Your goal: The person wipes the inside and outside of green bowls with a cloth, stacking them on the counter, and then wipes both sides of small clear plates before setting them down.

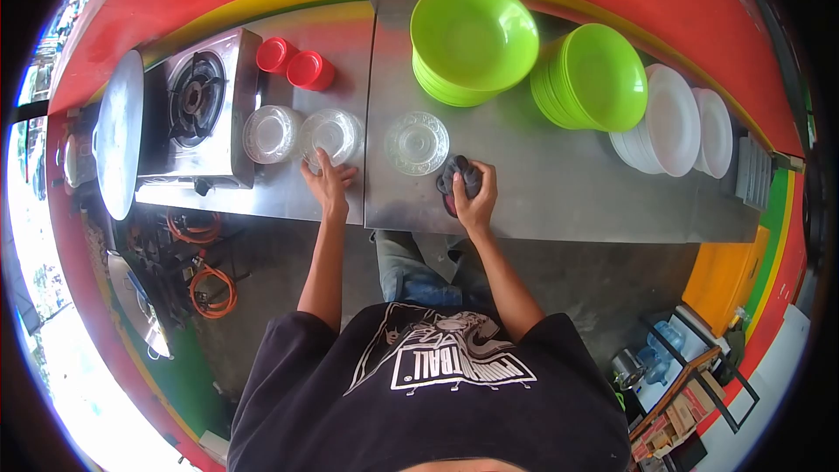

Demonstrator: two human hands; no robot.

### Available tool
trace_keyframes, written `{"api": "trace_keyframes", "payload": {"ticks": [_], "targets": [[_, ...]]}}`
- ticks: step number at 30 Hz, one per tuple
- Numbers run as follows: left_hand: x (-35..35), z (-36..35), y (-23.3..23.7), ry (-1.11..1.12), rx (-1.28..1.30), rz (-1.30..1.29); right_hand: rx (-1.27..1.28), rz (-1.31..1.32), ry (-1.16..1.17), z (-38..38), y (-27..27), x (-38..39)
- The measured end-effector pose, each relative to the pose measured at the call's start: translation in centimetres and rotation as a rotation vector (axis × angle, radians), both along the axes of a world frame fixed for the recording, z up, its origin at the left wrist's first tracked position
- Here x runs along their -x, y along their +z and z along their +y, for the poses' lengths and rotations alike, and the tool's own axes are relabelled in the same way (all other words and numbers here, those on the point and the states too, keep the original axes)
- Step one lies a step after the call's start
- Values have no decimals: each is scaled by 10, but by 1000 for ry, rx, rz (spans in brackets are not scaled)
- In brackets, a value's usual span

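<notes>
My right hand (474,197) is closed around a bunched dark cloth (461,177) near the counter's front edge. Just behind the cloth, a single clear glass plate (417,142) with a patterned rim lies flat on the steel. My left hand (329,185) has its fingers apart, fingertips right at the near rim of a stack of clear glass plates (330,133). A second stack of clear glass dishes (271,134) stands to the left of it, close alongside.
Stacked green bowls (474,35) and more green bowls (605,77) stand at the back right, with white plates (673,121) beyond. Red cups (311,70) sit behind the glass stacks. A gas stove (196,100) occupies the left of the steel counter (559,197).
</notes>
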State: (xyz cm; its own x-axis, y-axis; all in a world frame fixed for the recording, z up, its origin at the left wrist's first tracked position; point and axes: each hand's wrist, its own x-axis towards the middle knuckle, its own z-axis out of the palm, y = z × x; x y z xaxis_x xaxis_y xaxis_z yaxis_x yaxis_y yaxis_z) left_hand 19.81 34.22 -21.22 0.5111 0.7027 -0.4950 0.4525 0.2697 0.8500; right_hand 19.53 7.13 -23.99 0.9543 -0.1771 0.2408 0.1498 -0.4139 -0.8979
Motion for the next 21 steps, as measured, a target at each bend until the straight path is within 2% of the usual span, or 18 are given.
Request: {"api": "trace_keyframes", "payload": {"ticks": [5, 10, 14, 17, 19, 21], "targets": [[-2, 22, -18, -195, -16, 66, -12, 34, -25, 1, 1, -4], [-2, 17, -22, -142, 70, -82, -60, 29, -18, 0, -2, -8], [0, 12, -11, -103, 76, -117, -148, 153, -84, -4, -13, -10], [10, 9, -2, -101, 7, -127, -385, 167, -248, -11, -17, -17], [20, 2, 1, -88, -44, -178, -543, 193, -238, -15, 7, -13], [32, -6, 15, -194, -91, -265, -625, 197, -178, -8, 49, -10]]}}
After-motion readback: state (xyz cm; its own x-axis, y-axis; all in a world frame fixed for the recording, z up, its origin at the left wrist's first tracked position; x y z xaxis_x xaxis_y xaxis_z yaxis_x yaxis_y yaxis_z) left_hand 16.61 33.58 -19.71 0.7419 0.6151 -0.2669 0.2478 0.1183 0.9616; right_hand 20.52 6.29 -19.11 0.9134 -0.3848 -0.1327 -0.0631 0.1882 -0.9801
